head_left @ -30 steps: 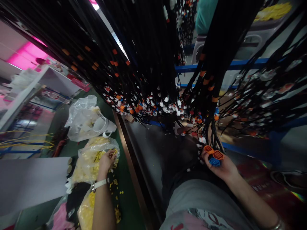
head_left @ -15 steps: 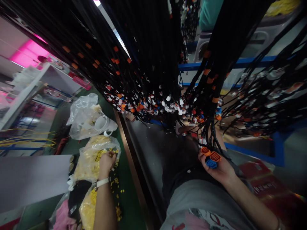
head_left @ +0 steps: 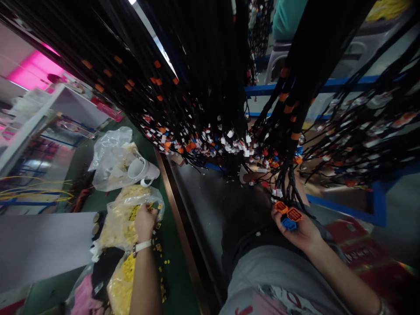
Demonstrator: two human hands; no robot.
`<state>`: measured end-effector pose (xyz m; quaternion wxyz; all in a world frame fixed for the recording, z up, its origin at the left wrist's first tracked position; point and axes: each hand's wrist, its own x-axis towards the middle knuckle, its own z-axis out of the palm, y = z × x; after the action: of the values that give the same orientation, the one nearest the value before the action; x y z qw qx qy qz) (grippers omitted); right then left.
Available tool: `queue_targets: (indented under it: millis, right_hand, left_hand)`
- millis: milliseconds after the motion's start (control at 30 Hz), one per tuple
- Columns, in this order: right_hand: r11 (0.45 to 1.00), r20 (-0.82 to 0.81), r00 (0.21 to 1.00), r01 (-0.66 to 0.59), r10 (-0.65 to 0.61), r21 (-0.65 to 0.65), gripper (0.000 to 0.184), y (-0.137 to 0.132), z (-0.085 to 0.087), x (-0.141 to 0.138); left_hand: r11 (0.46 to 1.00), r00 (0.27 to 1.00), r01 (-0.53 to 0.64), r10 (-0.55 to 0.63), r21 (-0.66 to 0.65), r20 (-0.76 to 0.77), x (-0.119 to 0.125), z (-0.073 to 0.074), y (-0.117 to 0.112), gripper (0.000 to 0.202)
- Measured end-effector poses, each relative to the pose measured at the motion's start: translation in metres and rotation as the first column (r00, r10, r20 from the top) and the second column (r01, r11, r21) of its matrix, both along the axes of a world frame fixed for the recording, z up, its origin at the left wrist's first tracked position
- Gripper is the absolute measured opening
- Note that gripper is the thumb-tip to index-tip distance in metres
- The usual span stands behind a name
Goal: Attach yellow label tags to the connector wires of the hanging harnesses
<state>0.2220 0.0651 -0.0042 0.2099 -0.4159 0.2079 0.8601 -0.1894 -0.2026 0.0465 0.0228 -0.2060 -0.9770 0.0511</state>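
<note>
My left hand (head_left: pixel 146 223), with a white band at the wrist, is at the mouth of a clear plastic bag (head_left: pixel 113 232) of small yellow plastic pieces (head_left: pixel 134 212). Its fingers are curled down among them; what they pinch, if anything, is hidden. In my right hand (head_left: pixel 303 236), palm up, lie two orange connectors (head_left: pixel 294 214) and a blue connector (head_left: pixel 288 224), fingers bent around them. Black cables (head_left: pixel 290 186) run up from these connectors into a hanging bundle.
Thick bundles of black cables (head_left: pixel 210 87) with white, orange and blue connectors hang ahead. On the green bench (head_left: pixel 179 271) are a white mug (head_left: pixel 142 169), loose yellow pieces and another bag (head_left: pixel 123 280) of yellow pieces. A blue frame (head_left: pixel 348 210) and a red bag (head_left: pixel 364 249) are at right.
My left hand has shifted slightly and turned among the yellow pieces, its fingers now less visible. My right hand stays in place with the connectors.
</note>
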Motion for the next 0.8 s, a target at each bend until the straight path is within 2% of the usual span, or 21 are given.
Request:
queue_targets:
  millis: [433,633,800]
  right_hand:
    - [0.998,0.016,0.999,-0.036,0.036,0.045,0.023,-0.0027,-0.0032,0.0006]
    - [0.998,0.042,0.998,-0.039,0.037,0.057,0.022,-0.0025,-0.0043,0.0007]
    - [0.994,0.066,0.995,-0.078,0.073,0.082,0.021,-0.0049,-0.0080,-0.0013]
  left_hand:
    - [1.000,0.999,-0.008,0.007,0.030,0.034,-0.0030,-0.0008,-0.0008,0.030]
    - [0.984,0.987,-0.111,0.126,0.139,-0.103,0.0020,0.0048,0.0000,0.038]
    - [0.960,0.986,-0.136,0.155,0.243,-0.062,-0.0019,0.0028,-0.0045,0.029]
